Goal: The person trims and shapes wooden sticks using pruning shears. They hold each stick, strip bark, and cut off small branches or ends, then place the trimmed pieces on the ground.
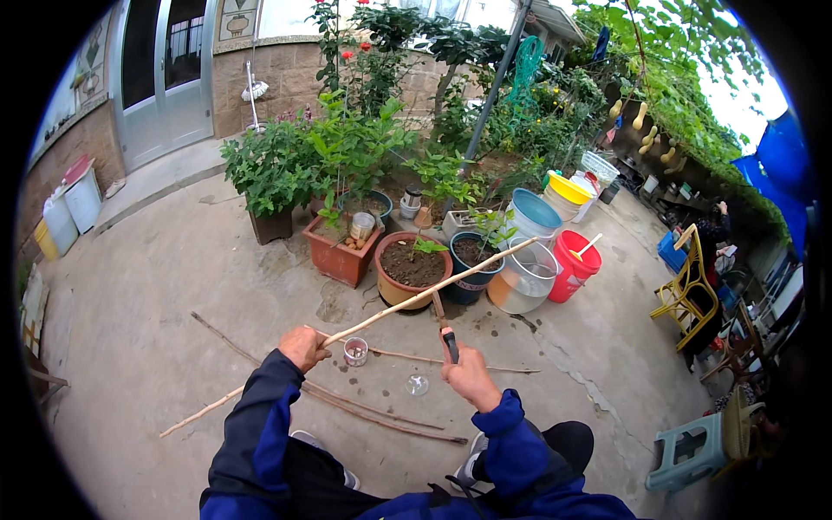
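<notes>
My left hand (303,348) is closed around a long, pale, peeled wooden stick (398,307), which slants from the lower left up towards the buckets. In my right hand (470,375) is the dark handle of a bladed hand tool (443,318), perhaps a saw or knife; its blade points up and its tip is at or just below the stick. Whether they touch, I cannot tell. Several thin brown sticks (370,416) lie on the concrete around my feet. Between my hands on the ground are a small clear cup (355,351) with bits inside and a clear round lid or dish (417,385).
Ahead stand potted plants, among them a round brown pot (413,263) and a square terracotta planter (343,257). Beside them are a clear tub of liquid (523,283) and a red bucket (576,266). A green plastic stool (689,452) and a yellow chair (689,286) are at right, near another person.
</notes>
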The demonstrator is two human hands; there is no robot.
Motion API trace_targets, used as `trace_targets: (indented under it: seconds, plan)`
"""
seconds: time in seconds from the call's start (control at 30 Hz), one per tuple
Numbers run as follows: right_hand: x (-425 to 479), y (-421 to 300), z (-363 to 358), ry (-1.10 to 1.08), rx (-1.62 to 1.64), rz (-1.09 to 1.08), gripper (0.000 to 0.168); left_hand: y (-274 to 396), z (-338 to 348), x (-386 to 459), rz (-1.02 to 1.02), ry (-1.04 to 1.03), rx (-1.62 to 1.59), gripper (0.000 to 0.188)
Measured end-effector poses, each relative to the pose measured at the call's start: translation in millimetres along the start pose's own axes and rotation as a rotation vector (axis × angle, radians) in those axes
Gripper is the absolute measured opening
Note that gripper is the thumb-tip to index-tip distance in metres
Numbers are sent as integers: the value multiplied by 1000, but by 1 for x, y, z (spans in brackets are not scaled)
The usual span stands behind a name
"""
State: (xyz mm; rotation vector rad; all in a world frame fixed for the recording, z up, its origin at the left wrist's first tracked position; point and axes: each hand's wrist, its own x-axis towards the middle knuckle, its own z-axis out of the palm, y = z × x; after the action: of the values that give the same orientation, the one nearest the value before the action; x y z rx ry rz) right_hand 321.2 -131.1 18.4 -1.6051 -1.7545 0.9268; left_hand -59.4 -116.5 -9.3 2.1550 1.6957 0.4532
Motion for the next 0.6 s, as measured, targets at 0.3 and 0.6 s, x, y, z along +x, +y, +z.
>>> trace_targets:
  seconds: [0.3, 0.6]
  plan:
    - [1, -15, -3, -45, -115, -83, 59, -14, 10, 5, 10, -99, 69, 30]
    - [0, -24, 8, 74, -211, -168, 55, -7, 5, 4, 9, -223, 122, 36]
